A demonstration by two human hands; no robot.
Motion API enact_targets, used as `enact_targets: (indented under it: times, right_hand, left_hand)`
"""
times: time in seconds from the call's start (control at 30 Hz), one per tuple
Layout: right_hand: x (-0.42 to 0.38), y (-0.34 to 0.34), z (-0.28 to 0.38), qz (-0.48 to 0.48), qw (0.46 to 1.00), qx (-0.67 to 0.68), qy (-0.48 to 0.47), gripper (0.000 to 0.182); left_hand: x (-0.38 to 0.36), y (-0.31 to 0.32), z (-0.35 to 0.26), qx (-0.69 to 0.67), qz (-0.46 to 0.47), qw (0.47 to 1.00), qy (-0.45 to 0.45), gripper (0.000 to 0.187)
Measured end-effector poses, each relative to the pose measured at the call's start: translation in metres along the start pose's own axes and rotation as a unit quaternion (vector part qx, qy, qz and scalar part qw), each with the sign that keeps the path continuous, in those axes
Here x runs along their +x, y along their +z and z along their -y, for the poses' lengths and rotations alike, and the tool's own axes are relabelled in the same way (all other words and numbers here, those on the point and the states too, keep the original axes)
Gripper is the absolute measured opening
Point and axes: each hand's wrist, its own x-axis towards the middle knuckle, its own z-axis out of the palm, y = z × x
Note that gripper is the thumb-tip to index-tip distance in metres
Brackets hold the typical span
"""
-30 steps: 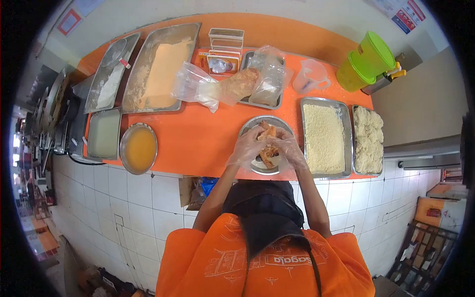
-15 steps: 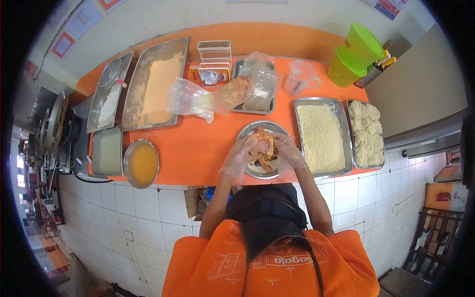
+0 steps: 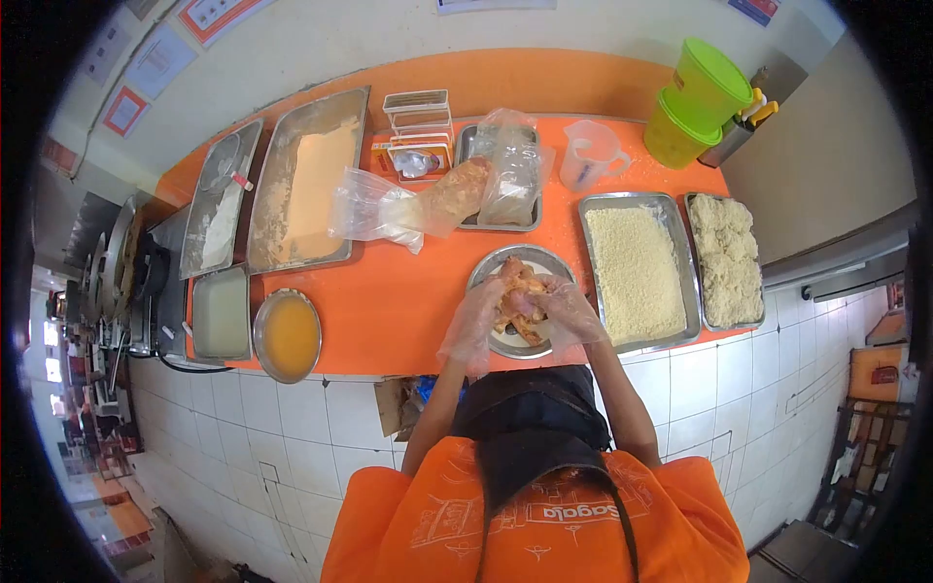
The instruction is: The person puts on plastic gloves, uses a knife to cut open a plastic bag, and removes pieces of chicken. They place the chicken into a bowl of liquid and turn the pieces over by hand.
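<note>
Both of my hands wear clear plastic gloves and are at a round metal bowl (image 3: 556,258) near the counter's front edge. My left hand (image 3: 474,319) is closed on the left side of a raw, marinated piece of chicken (image 3: 522,299). My right hand (image 3: 564,308) grips the same meat from the right, its fingers curled over it. The meat is reddish with yellowish skin and lies low in the bowl. The glove film partly hides my fingertips.
To the right are a tray of pale crumbs (image 3: 637,277) and a tray of coated pieces (image 3: 727,257). A bowl of orange liquid (image 3: 290,336) stands left, beside trays of powder (image 3: 316,189). Behind are a plastic bag of meat (image 3: 452,199), a jug (image 3: 591,155) and green tubs (image 3: 680,131).
The chicken has been lowered and turned in the bowl; it now looks more bunched together. My hands stay on either side of it. The whole view has shifted slightly.
</note>
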Motion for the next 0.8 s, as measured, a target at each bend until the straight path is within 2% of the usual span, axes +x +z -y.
enact_targets:
  times: [0.03,0.1,0.17,0.23,0.3,0.37,0.43,0.53,0.57,0.63,0.67,0.73,0.8]
  right_hand:
    - [0.000,-0.002,-0.004,0.010,1.000,-0.012,-0.014,0.024]
    - [-0.001,-0.004,-0.002,0.017,0.999,-0.039,-0.011,0.023]
    - [-0.006,-0.009,0.026,0.010,0.997,-0.068,0.017,0.025]
    - [-0.012,-0.007,0.041,-0.019,0.999,-0.027,0.023,0.023]
    - [-0.007,-0.011,0.036,-0.050,0.999,0.006,-0.001,0.022]
    - [0.003,-0.025,0.004,-0.084,0.995,0.032,-0.048,0.021]
    - [0.012,-0.044,-0.002,-0.107,0.992,-0.053,-0.042,0.023]
    - [0.011,-0.040,0.017,-0.130,0.963,-0.235,-0.003,0.025]
    - [0.010,-0.036,0.025,-0.135,0.943,-0.304,0.014,0.026]
    - [0.004,-0.030,0.019,-0.070,0.936,-0.339,-0.066,0.026]
    - [0.003,-0.027,0.017,-0.035,0.928,-0.356,-0.108,0.027]
    - [0.005,-0.019,0.019,-0.010,0.936,-0.340,-0.089,0.027]
    - [0.001,-0.006,0.045,-0.006,0.949,-0.308,-0.069,0.028]
  left_hand:
    - [0.003,-0.004,0.005,0.044,0.044,0.998,0.024,0.043]
    - [0.014,-0.004,0.012,0.219,0.019,0.975,0.041,0.043]
    - [0.016,0.001,0.005,0.221,0.011,0.974,0.049,0.043]
    - [0.009,0.010,-0.012,0.049,0.018,0.997,0.052,0.042]
    - [0.034,-0.019,0.016,0.078,-0.101,0.991,0.032,0.048]
    - [0.046,-0.041,0.028,0.079,-0.143,0.986,0.039,0.050]
    - [0.044,-0.062,0.015,0.054,-0.106,0.990,0.075,0.048]
    - [0.032,-0.063,-0.017,0.108,-0.148,0.978,0.103,0.043]
    - [0.032,-0.065,-0.023,0.119,-0.196,0.968,0.098,0.042]
    - [0.036,-0.065,-0.035,0.137,-0.292,0.942,0.091,0.041]
    - [0.039,-0.065,-0.041,0.147,-0.308,0.937,0.076,0.041]
    - [0.044,-0.063,-0.055,0.166,-0.343,0.923,0.049,0.041]
    - [0.066,-0.083,-0.049,0.155,-0.326,0.931,0.046,0.044]
